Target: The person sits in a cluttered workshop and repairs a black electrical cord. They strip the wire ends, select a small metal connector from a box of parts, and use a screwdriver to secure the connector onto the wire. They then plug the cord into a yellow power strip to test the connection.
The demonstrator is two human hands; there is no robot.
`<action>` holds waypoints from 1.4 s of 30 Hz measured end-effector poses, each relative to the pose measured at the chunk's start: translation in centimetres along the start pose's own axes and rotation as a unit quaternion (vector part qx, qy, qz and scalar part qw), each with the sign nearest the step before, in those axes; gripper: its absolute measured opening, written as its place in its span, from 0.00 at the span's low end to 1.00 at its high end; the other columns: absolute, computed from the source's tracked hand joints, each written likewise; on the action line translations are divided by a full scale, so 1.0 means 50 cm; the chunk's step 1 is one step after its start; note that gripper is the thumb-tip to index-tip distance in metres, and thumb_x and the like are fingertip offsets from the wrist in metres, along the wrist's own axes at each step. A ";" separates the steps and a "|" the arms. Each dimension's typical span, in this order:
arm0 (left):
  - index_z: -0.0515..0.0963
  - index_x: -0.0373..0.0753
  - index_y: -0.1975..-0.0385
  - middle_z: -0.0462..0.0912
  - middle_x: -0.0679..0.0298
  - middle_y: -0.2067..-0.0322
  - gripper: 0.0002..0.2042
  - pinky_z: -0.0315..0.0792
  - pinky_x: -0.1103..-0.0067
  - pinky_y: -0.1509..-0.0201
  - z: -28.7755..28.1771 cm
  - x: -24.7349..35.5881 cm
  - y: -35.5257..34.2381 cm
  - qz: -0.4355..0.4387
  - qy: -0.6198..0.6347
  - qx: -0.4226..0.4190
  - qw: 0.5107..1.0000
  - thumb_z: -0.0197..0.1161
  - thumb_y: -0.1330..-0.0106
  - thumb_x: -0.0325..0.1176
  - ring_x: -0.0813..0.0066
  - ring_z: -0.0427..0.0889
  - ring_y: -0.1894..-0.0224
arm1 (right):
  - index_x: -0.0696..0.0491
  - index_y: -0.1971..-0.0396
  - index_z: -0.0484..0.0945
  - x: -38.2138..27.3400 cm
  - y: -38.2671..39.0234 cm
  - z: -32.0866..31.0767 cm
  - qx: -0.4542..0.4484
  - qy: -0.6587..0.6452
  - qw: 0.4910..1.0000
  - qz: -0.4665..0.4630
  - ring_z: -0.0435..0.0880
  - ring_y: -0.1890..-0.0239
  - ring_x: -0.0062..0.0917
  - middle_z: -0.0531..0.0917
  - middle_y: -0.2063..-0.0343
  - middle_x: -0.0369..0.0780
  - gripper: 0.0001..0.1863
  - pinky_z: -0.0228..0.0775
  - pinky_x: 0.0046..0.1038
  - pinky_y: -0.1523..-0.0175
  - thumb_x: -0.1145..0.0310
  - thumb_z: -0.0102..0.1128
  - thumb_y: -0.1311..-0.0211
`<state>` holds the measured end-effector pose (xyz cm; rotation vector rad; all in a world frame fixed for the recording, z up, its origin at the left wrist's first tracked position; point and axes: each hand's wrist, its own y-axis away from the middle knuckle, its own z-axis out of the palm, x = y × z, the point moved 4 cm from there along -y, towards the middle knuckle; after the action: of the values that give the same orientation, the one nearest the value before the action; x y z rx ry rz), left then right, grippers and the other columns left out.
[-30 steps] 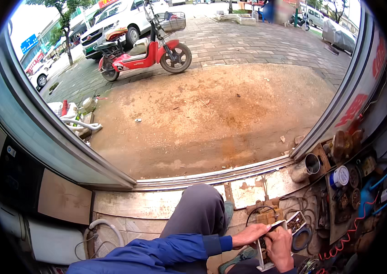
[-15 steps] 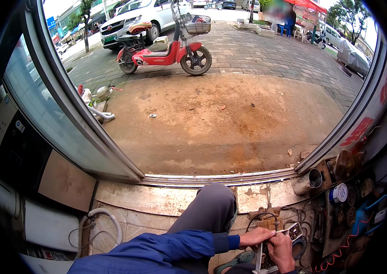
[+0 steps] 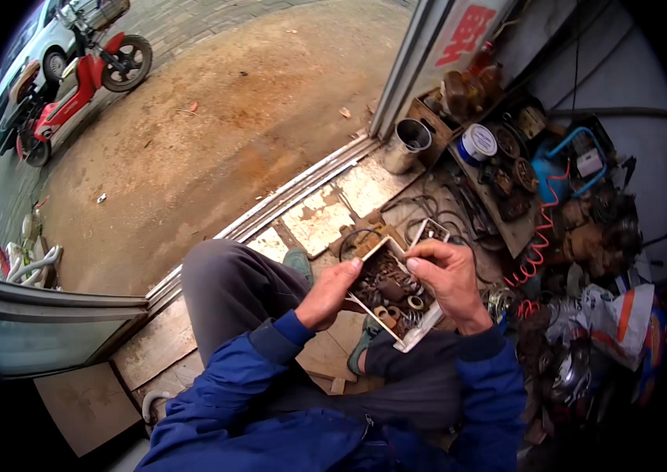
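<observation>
Nearest, two blue sleeves (image 3: 227,393) reach forward over dark trousers (image 3: 231,295). The left hand (image 3: 332,295) grips the near left side of a white box (image 3: 421,333), thumb on its rim. The box sits between the two hands, above the lap, filled with small metal parts: a bright spring (image 3: 410,318), a pale ring (image 3: 416,302) and many dark, greasy pieces. The right hand (image 3: 450,282) bends over the far right corner with thumb and forefinger drawn together; whether they pinch a part is too small to tell.

Just beyond lies a second, smaller white tray (image 3: 447,230), also holding parts, with dark cable looped about it. To the right hangs a red coiled hose (image 3: 539,244). Farther on, a metal cup (image 3: 406,149) stands near a white-lidded tub (image 3: 476,143). Outside the doorway, a red scooter (image 3: 73,106) stands before a pale car (image 3: 36,52).
</observation>
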<state>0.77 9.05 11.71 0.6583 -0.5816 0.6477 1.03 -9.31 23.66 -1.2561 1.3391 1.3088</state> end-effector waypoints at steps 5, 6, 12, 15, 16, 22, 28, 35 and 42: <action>0.70 0.29 0.41 0.81 0.55 0.51 0.25 0.84 0.71 0.54 0.039 0.023 -0.004 0.017 0.025 0.010 1.000 0.48 0.21 0.48 0.70 0.85 0.55 | 0.62 0.60 0.84 0.027 0.026 -0.058 0.047 -0.236 0.970 0.037 0.82 0.71 0.21 0.86 0.70 0.41 0.07 0.77 0.22 0.63 0.77 0.64 0.36; 0.70 0.29 0.41 0.81 0.55 0.51 0.24 0.83 0.71 0.52 0.042 0.020 -0.003 0.004 0.029 0.001 1.000 0.48 0.21 0.47 0.70 0.84 0.53 | 0.62 0.60 0.84 0.032 0.027 -0.063 0.053 -0.254 0.965 0.043 0.82 0.71 0.21 0.86 0.70 0.42 0.07 0.77 0.22 0.63 0.77 0.64 0.36; 0.71 0.29 0.42 0.81 0.55 0.51 0.24 0.83 0.71 0.51 0.042 0.015 -0.004 0.000 0.014 0.002 1.000 0.48 0.21 0.47 0.69 0.84 0.54 | 0.62 0.59 0.83 0.042 0.026 -0.067 0.059 -0.247 0.966 0.040 0.82 0.71 0.21 0.86 0.70 0.42 0.07 0.76 0.22 0.64 0.77 0.64 0.36; 0.71 0.30 0.42 0.82 0.55 0.51 0.24 0.84 0.69 0.53 0.025 0.019 -0.004 0.020 0.019 0.010 1.000 0.48 0.21 0.48 0.68 0.84 0.53 | 0.62 0.59 0.82 0.039 0.011 -0.050 0.046 -0.240 0.968 0.059 0.82 0.71 0.22 0.85 0.70 0.42 0.07 0.76 0.23 0.64 0.77 0.64 0.36; 0.73 0.31 0.43 0.83 0.56 0.53 0.24 0.84 0.70 0.55 0.032 0.013 0.000 0.005 0.036 0.004 0.999 0.48 0.21 0.48 0.69 0.85 0.55 | 0.62 0.59 0.82 0.036 0.017 -0.050 0.068 -0.233 0.967 0.073 0.82 0.71 0.23 0.85 0.70 0.42 0.07 0.76 0.23 0.64 0.78 0.63 0.36; 0.74 0.33 0.44 0.82 0.63 0.52 0.24 0.82 0.78 0.56 0.000 -0.007 -0.013 -0.035 -0.071 0.036 0.996 0.47 0.21 0.51 0.77 0.83 0.56 | 0.60 0.66 0.77 0.035 0.027 -0.051 0.118 -0.203 0.972 0.022 0.83 0.72 0.24 0.84 0.70 0.44 0.03 0.78 0.26 0.66 0.78 0.57 0.39; 0.75 0.38 0.46 0.82 0.67 0.57 0.25 0.83 0.80 0.65 0.005 -0.004 0.008 -0.035 -0.044 0.008 0.998 0.47 0.23 0.55 0.81 0.84 0.62 | 0.61 0.69 0.74 0.027 0.029 -0.025 0.108 -0.125 0.986 0.030 0.84 0.75 0.26 0.84 0.70 0.46 0.02 0.81 0.27 0.65 0.79 0.55 0.41; 0.75 0.38 0.45 0.83 0.67 0.58 0.25 0.83 0.80 0.65 0.009 -0.001 0.002 -0.045 -0.044 0.011 0.998 0.47 0.22 0.55 0.81 0.84 0.62 | 0.62 0.71 0.75 0.029 0.027 -0.025 0.092 -0.068 0.993 0.014 0.84 0.75 0.25 0.84 0.70 0.46 0.03 0.80 0.25 0.65 0.83 0.58 0.45; 0.74 0.37 0.45 0.82 0.66 0.57 0.24 0.83 0.79 0.62 0.018 0.017 0.016 -0.056 -0.051 0.030 0.997 0.48 0.22 0.53 0.81 0.83 0.60 | 0.62 0.69 0.76 0.027 0.035 -0.022 0.101 -0.073 0.992 0.014 0.84 0.73 0.24 0.84 0.71 0.43 0.04 0.80 0.25 0.63 0.84 0.59 0.45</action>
<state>0.53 9.21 13.17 0.7777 -0.6172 0.5303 -0.82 -10.63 22.64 -0.9888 1.3517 1.2245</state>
